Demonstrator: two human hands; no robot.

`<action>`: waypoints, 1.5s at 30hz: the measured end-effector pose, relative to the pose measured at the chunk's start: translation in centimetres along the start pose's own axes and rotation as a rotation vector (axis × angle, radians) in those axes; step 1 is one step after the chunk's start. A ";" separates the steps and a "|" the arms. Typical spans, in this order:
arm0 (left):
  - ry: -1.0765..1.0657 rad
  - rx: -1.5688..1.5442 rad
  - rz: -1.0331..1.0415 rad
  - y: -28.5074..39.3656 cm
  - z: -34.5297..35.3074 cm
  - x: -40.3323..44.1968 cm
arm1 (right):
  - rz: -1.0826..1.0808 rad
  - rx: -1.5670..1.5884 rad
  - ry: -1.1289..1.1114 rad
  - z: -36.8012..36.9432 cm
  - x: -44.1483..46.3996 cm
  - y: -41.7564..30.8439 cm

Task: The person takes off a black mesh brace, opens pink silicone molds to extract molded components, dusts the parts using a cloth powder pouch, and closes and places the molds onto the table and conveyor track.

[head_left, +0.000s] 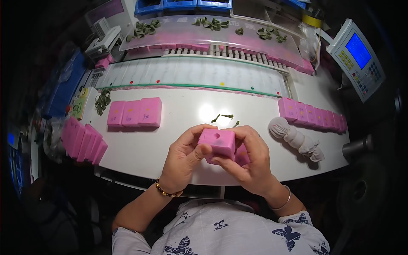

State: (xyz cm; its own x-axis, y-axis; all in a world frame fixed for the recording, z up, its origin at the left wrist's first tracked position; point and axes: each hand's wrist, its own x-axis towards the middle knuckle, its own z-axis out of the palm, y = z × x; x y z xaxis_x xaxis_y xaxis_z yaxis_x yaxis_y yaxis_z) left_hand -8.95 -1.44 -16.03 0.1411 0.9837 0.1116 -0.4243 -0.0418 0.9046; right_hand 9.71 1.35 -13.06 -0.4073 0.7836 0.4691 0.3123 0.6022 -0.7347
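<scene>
My left hand (185, 154) and my right hand (251, 158) are both closed around a pink block (223, 143) above the front of the white table. A round hole shows in its upper face, and my fingers and thumbs press on its sides. Another pink piece (242, 156) shows partly below it, by my right hand; whether it is held or lies on the table I cannot tell. Just beyond the hands lie a few short green stem-like pieces (227, 116). The block's underside is hidden.
Pink blocks stand in rows at left (135, 113) and right (312, 115), with leaning pink slabs (84, 142) far left. A knotted white cloth bundle (295, 138) lies right. Behind are a glass-topped strip (191, 73), rollers (238, 52), green clusters (212, 24) and a keypad display (358, 59).
</scene>
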 end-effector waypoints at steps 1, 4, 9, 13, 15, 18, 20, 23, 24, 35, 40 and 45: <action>-0.031 -0.138 -0.023 -0.3 -0.2 0.2 | -0.024 0.048 0.036 0.3 0.2 -0.2; -0.094 -0.429 -0.141 -0.2 -0.8 0.4 | -0.083 0.109 0.079 0.8 0.4 -0.5; -0.076 -0.469 -0.146 -0.6 -1.7 0.6 | -0.051 0.121 0.040 0.9 -0.1 -0.1; -0.028 -0.361 -0.079 -0.2 -1.4 0.7 | -0.067 0.093 0.037 0.7 0.0 -0.1; -0.028 -0.282 -0.007 0.5 -1.1 0.7 | -0.035 0.056 0.132 0.4 0.1 -0.6; 0.134 0.252 0.151 0.8 -0.6 0.5 | -0.190 -0.123 0.187 0.3 0.3 0.3; 0.125 0.598 0.252 0.3 -1.0 0.4 | -0.192 -0.180 0.119 0.4 0.2 0.5; 0.110 0.823 0.307 0.2 -1.4 0.1 | -0.163 -0.278 0.016 0.5 0.6 0.8; 0.104 0.936 0.305 0.3 -1.7 0.0 | -0.176 -0.313 -0.103 0.3 0.9 1.1; 0.151 1.004 0.277 -1.1 -3.7 -1.1 | 0.049 -0.633 -0.145 -1.0 15.8 16.8; 0.133 1.045 0.299 -0.8 -3.7 -1.1 | 0.145 -0.865 -0.188 0.6 21.4 19.9; 0.106 1.065 0.274 -0.4 -3.9 -1.1 | 0.023 -1.071 -0.088 1.6 24.6 22.0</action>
State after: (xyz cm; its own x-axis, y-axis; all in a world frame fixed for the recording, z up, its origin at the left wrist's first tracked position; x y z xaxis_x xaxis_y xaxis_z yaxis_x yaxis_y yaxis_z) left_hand -12.42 -1.78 -18.13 0.0608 0.9259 0.3728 0.5651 -0.3398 0.7518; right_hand 5.16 33.62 -18.49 -0.4385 0.8085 0.3925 0.8930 0.4413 0.0887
